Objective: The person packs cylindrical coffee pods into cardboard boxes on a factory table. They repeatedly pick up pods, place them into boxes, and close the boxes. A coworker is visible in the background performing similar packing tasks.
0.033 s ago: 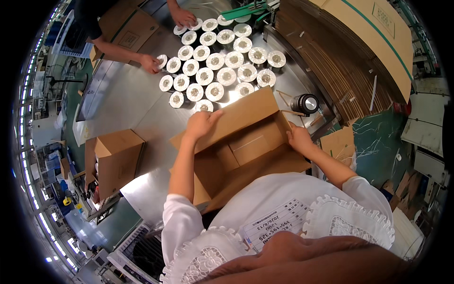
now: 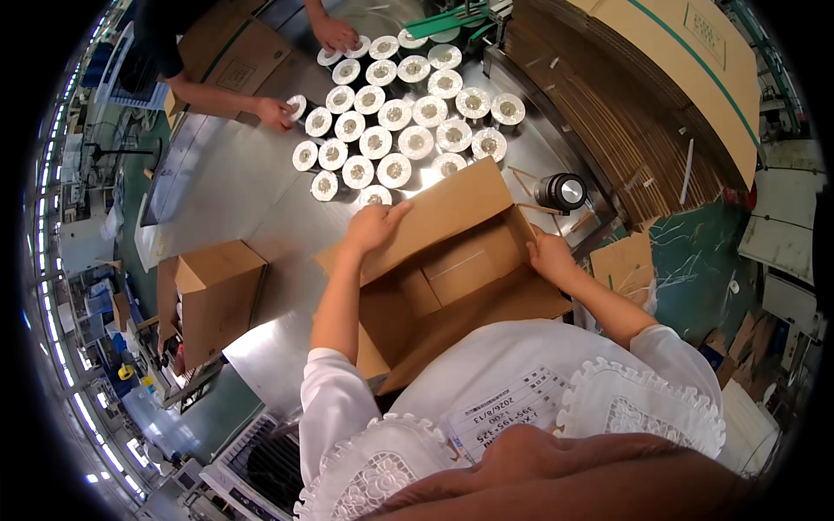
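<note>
An open cardboard box (image 2: 473,260) is tilted in front of my body, its brown inside showing and no contents visible in it. My left hand (image 2: 377,227) is closed on the box's far flap, thumb lying along the cardboard. At the right end, my right hand (image 2: 549,257) grips the edge of the box, fingers partly hidden behind it. Just beyond the far flap stand several round white-topped rolls (image 2: 394,170) in loose rows on the metal table (image 2: 234,187).
Across the table a co-worker's hands (image 2: 276,114) touch rolls at the group's left edge. A black jar-like container (image 2: 560,191) stands right of my box. Flattened cartons (image 2: 599,113) are stacked at the right. Another open carton (image 2: 221,300) sits at the left, and a green guide (image 2: 447,22) lies far back.
</note>
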Demonstrator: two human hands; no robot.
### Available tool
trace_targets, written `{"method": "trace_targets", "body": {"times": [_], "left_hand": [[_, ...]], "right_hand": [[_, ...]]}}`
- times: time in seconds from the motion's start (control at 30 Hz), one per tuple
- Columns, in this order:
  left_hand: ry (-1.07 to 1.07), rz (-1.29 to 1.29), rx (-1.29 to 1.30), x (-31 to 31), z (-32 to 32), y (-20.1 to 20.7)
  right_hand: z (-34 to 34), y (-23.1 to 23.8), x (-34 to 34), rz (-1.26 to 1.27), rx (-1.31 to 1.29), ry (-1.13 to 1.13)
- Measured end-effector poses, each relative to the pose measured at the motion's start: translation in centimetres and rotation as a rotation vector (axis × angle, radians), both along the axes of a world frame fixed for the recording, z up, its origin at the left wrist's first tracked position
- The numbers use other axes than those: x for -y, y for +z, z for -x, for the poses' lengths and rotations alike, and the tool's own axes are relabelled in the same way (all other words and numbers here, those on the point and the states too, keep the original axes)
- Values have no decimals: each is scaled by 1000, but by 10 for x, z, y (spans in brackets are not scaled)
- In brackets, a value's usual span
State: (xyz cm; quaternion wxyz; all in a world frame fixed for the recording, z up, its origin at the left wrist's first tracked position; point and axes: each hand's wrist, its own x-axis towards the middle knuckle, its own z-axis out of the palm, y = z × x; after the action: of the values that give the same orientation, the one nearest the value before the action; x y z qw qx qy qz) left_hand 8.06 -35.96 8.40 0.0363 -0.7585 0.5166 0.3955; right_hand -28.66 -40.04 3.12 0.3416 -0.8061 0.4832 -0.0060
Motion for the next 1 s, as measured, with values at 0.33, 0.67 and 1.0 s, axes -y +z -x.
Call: {"method": "trace_targets", "body": {"times": [0.33, 0.67, 1.0], "left_hand": [[107, -439, -701, -21, 69, -126], [-235, 531, 218, 69, 54, -209], [-468, 522, 121, 137, 50, -219]], "right_hand": [[-28, 18, 53, 238, 232, -60], [-25, 2, 161, -1175, 1369, -921], [185, 62, 188, -832, 2027, -840]]}}
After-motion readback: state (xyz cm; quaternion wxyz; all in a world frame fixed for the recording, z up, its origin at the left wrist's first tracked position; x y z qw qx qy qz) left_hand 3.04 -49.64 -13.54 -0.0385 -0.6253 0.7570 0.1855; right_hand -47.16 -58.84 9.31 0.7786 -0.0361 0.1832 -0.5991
